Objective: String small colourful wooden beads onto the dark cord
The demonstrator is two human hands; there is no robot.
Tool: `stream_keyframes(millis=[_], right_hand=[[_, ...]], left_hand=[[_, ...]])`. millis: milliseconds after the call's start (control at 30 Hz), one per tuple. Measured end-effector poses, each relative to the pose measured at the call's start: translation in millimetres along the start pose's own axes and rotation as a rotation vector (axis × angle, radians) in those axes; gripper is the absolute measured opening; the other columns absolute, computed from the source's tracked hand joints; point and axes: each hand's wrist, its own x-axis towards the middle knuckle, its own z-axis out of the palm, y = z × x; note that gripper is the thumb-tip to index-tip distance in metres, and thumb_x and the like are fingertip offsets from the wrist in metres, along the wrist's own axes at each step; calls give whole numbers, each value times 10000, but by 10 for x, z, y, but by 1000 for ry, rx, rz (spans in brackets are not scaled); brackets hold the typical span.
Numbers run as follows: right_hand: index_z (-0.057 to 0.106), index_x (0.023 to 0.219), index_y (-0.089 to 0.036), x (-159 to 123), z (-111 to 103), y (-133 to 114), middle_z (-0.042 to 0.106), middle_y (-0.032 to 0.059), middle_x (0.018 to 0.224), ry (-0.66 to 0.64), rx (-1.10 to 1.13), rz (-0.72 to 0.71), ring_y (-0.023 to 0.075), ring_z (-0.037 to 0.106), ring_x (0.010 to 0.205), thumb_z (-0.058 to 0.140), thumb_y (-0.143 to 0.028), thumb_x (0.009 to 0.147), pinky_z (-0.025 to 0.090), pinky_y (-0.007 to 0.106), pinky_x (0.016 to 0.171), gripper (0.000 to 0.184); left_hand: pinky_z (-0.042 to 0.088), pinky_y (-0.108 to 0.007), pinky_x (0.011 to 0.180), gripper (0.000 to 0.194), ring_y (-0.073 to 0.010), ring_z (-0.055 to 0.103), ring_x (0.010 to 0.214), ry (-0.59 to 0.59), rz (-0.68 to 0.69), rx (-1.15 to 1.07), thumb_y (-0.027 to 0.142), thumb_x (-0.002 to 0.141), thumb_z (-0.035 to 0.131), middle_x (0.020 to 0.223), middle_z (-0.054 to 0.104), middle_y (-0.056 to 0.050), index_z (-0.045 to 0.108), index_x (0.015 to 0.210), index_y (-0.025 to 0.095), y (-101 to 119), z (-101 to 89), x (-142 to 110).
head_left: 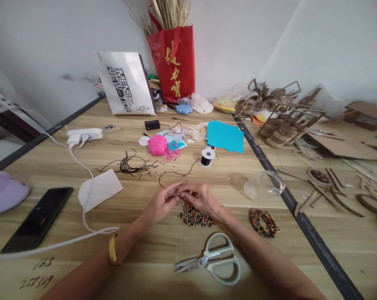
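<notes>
My left hand [161, 203] and my right hand [201, 199] meet at the fingertips, both pinched, just above the far edge of a pile of small multicoloured beads [197, 216]. A thin black cord [193, 167] runs from a white-flanged spool [206, 160], curves left and disappears behind my left fingers. What sits between my right fingertips is too small to tell. Scissors with pale green handles [220, 246] lie partly open, nearer to me than the beads. A coiled strand of strung beads [263, 223] rests right of my right forearm.
A clear plastic cup [265, 185] lies on its side at the right. Tangled black cord [132, 164], pink yarn [157, 146] and blue sheets [225, 136] lie beyond the hands. At left are a phone [36, 218], white card [100, 190] and trailing white cable [88, 208].
</notes>
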Motion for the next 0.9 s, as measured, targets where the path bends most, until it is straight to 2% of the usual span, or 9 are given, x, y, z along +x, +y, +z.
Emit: stream_keyframes(millis=[67, 133, 200, 267, 367, 433, 500, 700, 900], right_hand=[[687, 931, -198, -10, 13, 11, 705, 38, 878, 8, -22, 15, 151, 638, 770, 558, -194, 870, 479, 251, 668, 143], [687, 931, -202, -11, 8, 65, 705, 30, 837, 29, -46, 35, 140, 635, 709, 571, -211, 863, 480, 236, 621, 135], [681, 944, -196, -1, -18, 156, 698, 31, 804, 82, -70, 40, 139, 634, 683, 566, -234, 868, 484, 230, 588, 143], [658, 999, -190, 12, -58, 260, 695, 55, 902, 165, -109, 12, 161, 650, 796, 520, -233, 893, 519, 270, 686, 179], [614, 1110, -192, 20, -109, 389, 650, 96, 1108, 117, -200, -55, 198, 605, 1037, 437, -201, 928, 484, 369, 908, 253], [583, 1166, -190, 14, -119, 441, 608, 114, 1186, 67, -243, -82, 208, 565, 1114, 417, -188, 935, 458, 396, 962, 284], [568, 1186, -187, 7, -109, 474, 590, 123, 1204, 32, -275, -104, 210, 546, 1136, 410, -176, 937, 450, 403, 979, 295], [582, 1096, -166, 21, -45, 507, 600, 125, 1096, 3, -361, -160, 215, 542, 1069, 432, -155, 926, 465, 388, 931, 227], [591, 914, -162, 7, 13, 380, 580, 85, 907, -67, -464, -174, 196, 545, 868, 530, -224, 895, 470, 323, 768, 89]], left_hand=[[518, -292, 728, 395, -186, 638, 842, 44, -24, -37, 304, 755, 618, 990, 686, -110, 583, 1105, 124, -34, 22, -1], [505, -273, 691, 261, -162, 622, 740, 86, -43, 26, 322, 763, 626, 794, 680, -57, 628, 940, 130, -43, -7, -19], [487, -252, 656, 199, -140, 591, 664, 113, -38, 102, 332, 766, 627, 695, 649, -28, 639, 800, 135, -35, -69, -35], [477, -242, 632, 206, -132, 572, 632, 144, -21, 134, 344, 770, 618, 660, 638, -18, 635, 738, 141, -30, -142, -33], [475, -235, 609, 234, -128, 559, 597, 251, -7, 150, 372, 768, 606, 610, 619, -5, 621, 697, 149, -56, -237, 3], [476, -231, 600, 250, -123, 555, 576, 309, -3, 146, 391, 751, 616, 589, 611, 1, 613, 684, 151, -96, -283, 38], [480, -233, 587, 265, -122, 556, 560, 320, -23, 123, 408, 728, 634, 580, 616, 0, 610, 676, 149, -141, -314, 70], [487, -238, 580, 260, -122, 567, 558, 294, -73, 73, 399, 709, 655, 596, 641, -11, 615, 692, 143, -210, -346, 116], [476, -246, 598, 265, -129, 573, 578, 245, -63, 95, 405, 721, 639, 606, 641, -15, 613, 708, 142, -210, -347, 111]])
